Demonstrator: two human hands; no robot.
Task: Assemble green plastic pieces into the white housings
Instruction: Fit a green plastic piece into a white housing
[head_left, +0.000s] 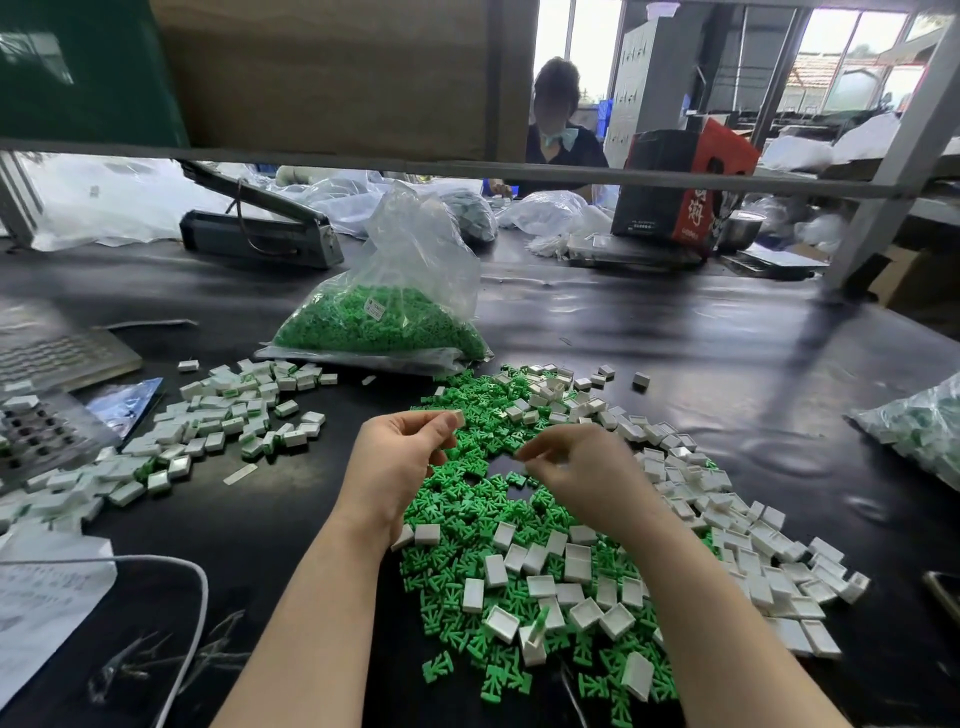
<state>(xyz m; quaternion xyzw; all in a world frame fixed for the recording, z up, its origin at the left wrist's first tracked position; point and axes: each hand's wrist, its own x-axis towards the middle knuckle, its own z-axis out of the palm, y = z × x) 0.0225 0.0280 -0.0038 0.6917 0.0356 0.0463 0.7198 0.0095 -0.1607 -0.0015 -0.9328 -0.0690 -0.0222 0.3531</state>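
My left hand (400, 457) pinches a white housing (458, 419) between thumb and fingertips, lifted above the pile. Loose green plastic pieces (467, 525) lie spread on the black table, under and between both hands. My right hand (576, 467) hovers over this green pile with its fingers curled and the tips drawn together. Whether anything sits between them is hidden. Empty white housings (737, 525) are heaped to the right and scattered over the green pieces near my wrists.
A heap of white housings with green showing (234, 415) lies to the left. Behind the pile stands a clear bag of green pieces (384, 322), with another bag (919, 431) at the right edge. A heat sealer (260, 234) and a seated person (556, 130) are across the table. A white cable (197, 582) runs front left.
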